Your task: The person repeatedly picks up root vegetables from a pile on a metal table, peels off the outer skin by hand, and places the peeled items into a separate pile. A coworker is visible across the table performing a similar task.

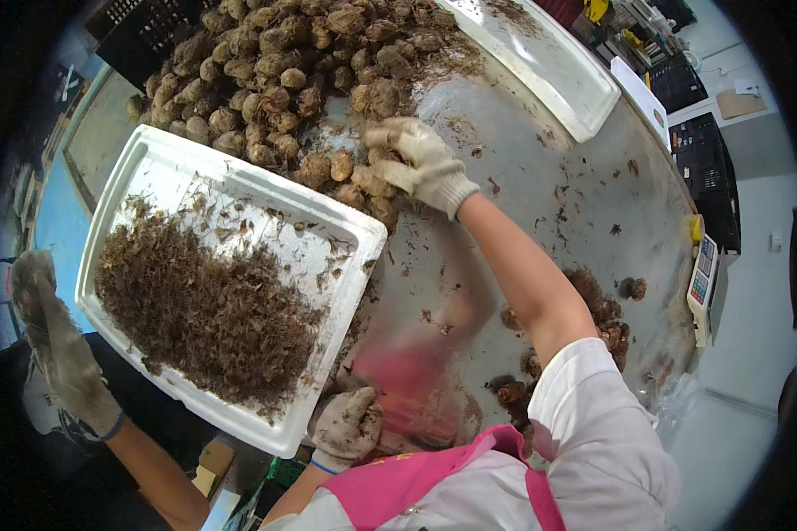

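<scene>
My right hand [418, 162], in a cream knit glove, curls around a brown root tuber [386, 156] at the near edge of a big heap of fibrous tubers [265, 73]. Several smoother tubers [342, 164] touch the heap beside it. My left hand [347, 425], in a soiled glove with a blue cuff, is bent beside the near right corner of a white foam tray [368, 242]. What its fingers hold, if anything, is hidden. Loose brown root fibre [206, 305] fills much of the tray.
At the far left is another gloved hand [73, 372], blurred, apparently a co-worker's. A second white tray [538, 60] lies at the upper right. More tubers [604, 312] lie by my right sleeve, near a scale [702, 272]. Scraps dot the metal tabletop [518, 179]; black crates [704, 166] stand beyond.
</scene>
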The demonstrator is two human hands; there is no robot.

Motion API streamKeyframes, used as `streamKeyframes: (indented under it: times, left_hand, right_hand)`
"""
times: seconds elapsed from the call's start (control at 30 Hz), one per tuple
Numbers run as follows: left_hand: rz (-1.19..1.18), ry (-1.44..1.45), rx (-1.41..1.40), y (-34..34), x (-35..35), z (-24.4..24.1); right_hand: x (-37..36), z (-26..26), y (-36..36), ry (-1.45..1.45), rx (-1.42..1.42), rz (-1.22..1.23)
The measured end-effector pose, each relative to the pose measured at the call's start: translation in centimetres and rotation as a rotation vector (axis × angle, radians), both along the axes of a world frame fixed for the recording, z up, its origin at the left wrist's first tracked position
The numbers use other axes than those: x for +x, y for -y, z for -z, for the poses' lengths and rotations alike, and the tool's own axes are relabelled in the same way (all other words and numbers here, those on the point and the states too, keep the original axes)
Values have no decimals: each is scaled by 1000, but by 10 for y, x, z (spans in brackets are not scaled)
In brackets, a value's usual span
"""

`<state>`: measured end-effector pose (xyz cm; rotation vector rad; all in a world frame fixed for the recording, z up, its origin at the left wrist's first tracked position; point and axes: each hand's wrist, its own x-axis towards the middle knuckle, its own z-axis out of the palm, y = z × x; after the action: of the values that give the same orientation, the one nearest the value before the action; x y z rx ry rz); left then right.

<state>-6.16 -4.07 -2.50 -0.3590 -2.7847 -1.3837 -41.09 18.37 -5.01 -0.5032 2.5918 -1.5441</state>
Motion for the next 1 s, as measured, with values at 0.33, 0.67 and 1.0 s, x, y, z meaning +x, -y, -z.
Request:
streamKeyframes:
  times: [0.33,0.67,1.0]
  left_hand:
    - [-6,-66,-41,-4,2,15]
    - [-17,39,-26,-5,2,12]
    - [10,43,-57,-4,-1,6]
  right_hand:
    - [2,-37,68,-473,723,-393]
    - [5,-46,8,-588,518,-134]
    - [-47,-43,23,6,695,112]
